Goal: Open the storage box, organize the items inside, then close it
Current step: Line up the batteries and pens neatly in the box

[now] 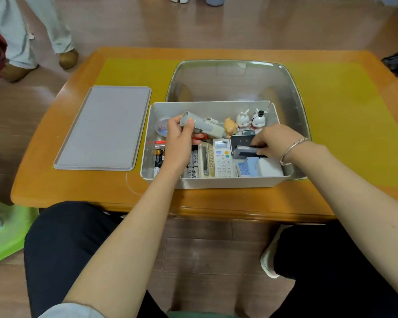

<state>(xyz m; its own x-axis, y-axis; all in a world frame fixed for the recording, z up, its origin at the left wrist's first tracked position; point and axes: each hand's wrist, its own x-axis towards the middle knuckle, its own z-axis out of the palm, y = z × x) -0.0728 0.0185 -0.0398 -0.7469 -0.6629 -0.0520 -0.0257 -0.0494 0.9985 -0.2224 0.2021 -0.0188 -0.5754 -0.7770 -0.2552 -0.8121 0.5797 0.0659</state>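
Both your hands are inside the open white plastic storage box (pixel 207 183) on the table: your right hand (pixel 276 141) pinches a flat grey-and-black gadget (pixel 247 151), your left hand (pixel 179 136) grips a grey handheld device (pixel 202 125); the grey lid (pixel 104 127) lies left

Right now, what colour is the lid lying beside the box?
Grey lid, shown best in the head view.
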